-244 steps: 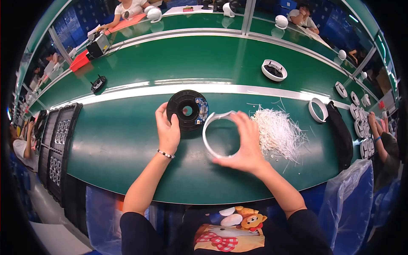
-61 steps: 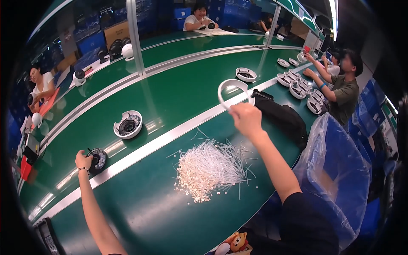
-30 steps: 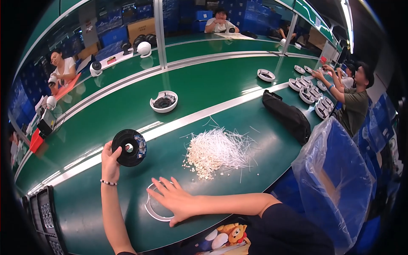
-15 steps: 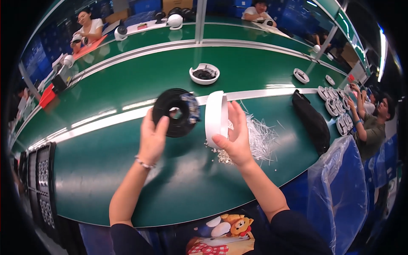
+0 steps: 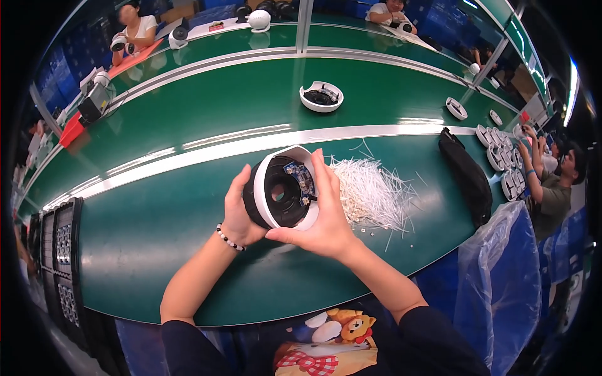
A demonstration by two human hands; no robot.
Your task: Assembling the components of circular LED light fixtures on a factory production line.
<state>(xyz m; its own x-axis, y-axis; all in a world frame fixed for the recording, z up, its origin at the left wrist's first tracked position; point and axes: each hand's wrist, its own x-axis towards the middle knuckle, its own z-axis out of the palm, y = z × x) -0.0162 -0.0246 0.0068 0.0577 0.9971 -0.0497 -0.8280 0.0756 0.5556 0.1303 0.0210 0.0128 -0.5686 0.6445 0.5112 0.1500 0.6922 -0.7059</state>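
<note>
**Ring and black part now together, held off the desk**

Half a second ago the black round part sat in the left hand and the white ring stood apart in the right; now the two are joined into one piece, raised closer to the camera, and the view has swung so the heap of white strips lies further right.

The black round part (image 5: pixel 276 197) sits inside the white ring (image 5: pixel 293 188), lifted above the green desk (image 5: pixel 157 232) at picture centre. Its open face points toward the camera, axis tilted up toward 11 o'clock; a small blue board shows at its 2 o'clock edge.

The left hand (image 5: pixel 237 216) cups the part from 8 o'clock, fingers curled round the back. The right hand (image 5: pixel 326 219) holds the ring from 4 o'clock, fingers (image 5: pixel 323 178) spread along the rim, thumb pressed beneath at 6 o'clock. Both hands touch the piece; neither is nearer.

The heap of white strips (image 5: pixel 370 194) lies just beside the right hand at 3 o'clock. A black pouch (image 5: pixel 467 178) lies beyond it. A white dish (image 5: pixel 321 97) sits well apart at 12 o'clock.
</note>
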